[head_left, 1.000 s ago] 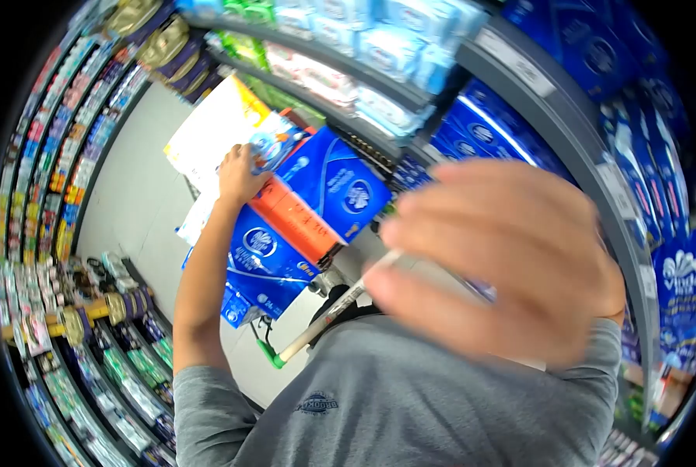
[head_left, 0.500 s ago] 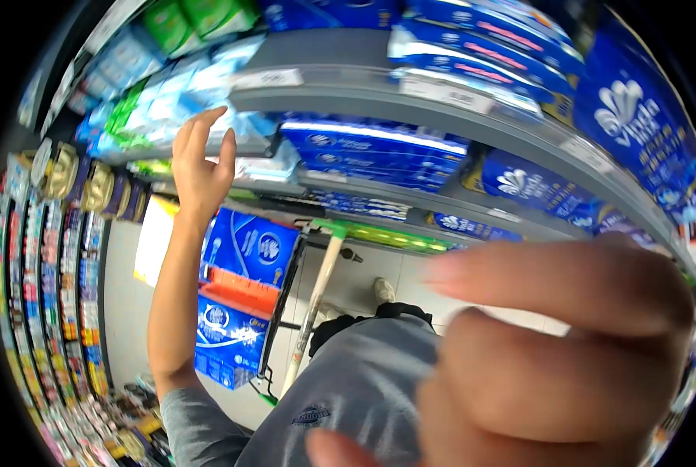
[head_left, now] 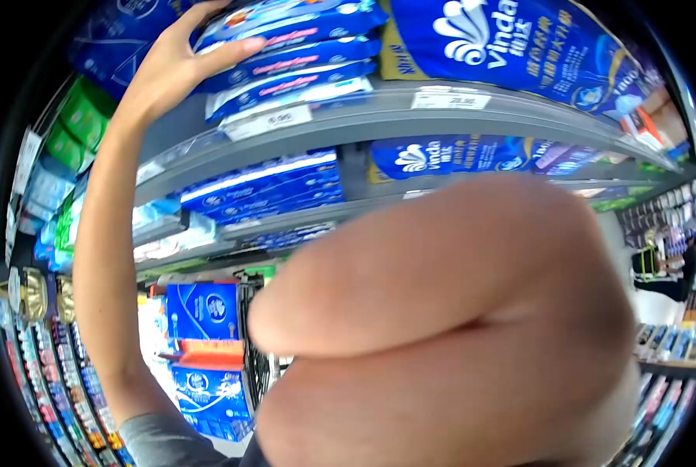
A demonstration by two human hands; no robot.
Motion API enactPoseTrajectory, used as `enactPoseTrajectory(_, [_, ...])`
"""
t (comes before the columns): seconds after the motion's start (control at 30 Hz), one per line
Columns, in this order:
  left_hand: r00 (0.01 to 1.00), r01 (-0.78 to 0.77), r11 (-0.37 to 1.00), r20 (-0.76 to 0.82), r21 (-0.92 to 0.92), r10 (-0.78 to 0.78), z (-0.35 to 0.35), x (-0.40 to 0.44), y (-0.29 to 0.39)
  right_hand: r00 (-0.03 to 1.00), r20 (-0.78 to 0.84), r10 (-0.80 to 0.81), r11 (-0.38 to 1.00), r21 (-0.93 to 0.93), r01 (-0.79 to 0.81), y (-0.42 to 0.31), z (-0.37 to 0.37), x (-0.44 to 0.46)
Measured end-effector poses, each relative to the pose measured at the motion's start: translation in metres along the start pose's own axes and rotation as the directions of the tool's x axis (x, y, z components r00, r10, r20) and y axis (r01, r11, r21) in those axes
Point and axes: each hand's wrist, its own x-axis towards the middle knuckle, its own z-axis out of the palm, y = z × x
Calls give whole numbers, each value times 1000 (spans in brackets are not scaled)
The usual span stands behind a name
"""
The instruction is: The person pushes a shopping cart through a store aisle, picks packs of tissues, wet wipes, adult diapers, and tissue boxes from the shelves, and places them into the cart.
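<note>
My left hand [head_left: 178, 66] is raised at the upper left, its thumb and fingers apart around the left end of a stack of flat blue tissue packs [head_left: 285, 58] on a shelf. The thumb lies against the packs; whether it presses on them I cannot tell. Very close to the camera, my right hand [head_left: 449, 311] fills the lower centre and right. Its fingers are curled together, and what they hold, if anything, is hidden.
A grey shelf edge [head_left: 363, 109] with price tags crosses the view. Large blue Vinda packs [head_left: 511, 47] stand right of the stack. Blue boxes [head_left: 270, 187] sit one shelf lower. Blue cartons [head_left: 208, 311] with an orange one fill a cart at lower left.
My left hand has moved up from over the cart to the stack on the shelf. My right hand has come closer to the camera. The view has turned toward the shelves on the right.
</note>
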Motion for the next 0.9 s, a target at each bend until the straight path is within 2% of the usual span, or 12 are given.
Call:
enactPoseTrajectory(0.07, [990,65,993,122,95,-76,-9,4,17,1000,18,-26,997,78,24,8,-1,0])
enactPoseTrajectory(0.13, [997,-82,974,15,209,80,7,24,-39,995,16,-95,974,206,90,18,9,11])
enactPoseTrajectory(0.2, [986,-166,951,24,260,166,6,36,-61,923,-32,383,915,-121,-384,-17,11,25])
enactPoseTrajectory(0.23, [990,-137,937,59,320,125,6,41,-63,932,-26,362,925,-113,-363,10,11,29])
enactPoseTrajectory(0.3, [988,-151,923,75,354,133,6,48,-65,962,144,-231,963,-108,248,104,16,39])
enactPoseTrajectory(0.37, [967,-168,941,235,293,99,-4,46,-51,958,275,83,987,-158,-40,108,13,64])
enactPoseTrajectory(0.4, [921,-26,974,385,226,-65,-30,32,3,942,311,126,980,-185,-71,134,17,64])
enactPoseTrajectory(0.5, [970,-108,970,237,219,54,-13,38,-24,869,330,368,846,-507,-166,205,42,58])
enactPoseTrajectory(0.57, [978,-104,977,198,184,67,-13,32,-24,747,393,536,798,-523,-298,209,44,71])
enactPoseTrajectory(0.7, [991,-135,933,49,334,126,-9,16,-26,788,446,425,870,-441,-220,211,42,78])
enactPoseTrajectory(0.83, [905,-268,815,-156,514,396,2,-8,-36,880,399,257,865,-502,-25,201,45,80])
enactPoseTrajectory(0.9, [903,-169,799,-234,578,360,5,-30,-42,908,359,215,857,-516,1,186,55,80])
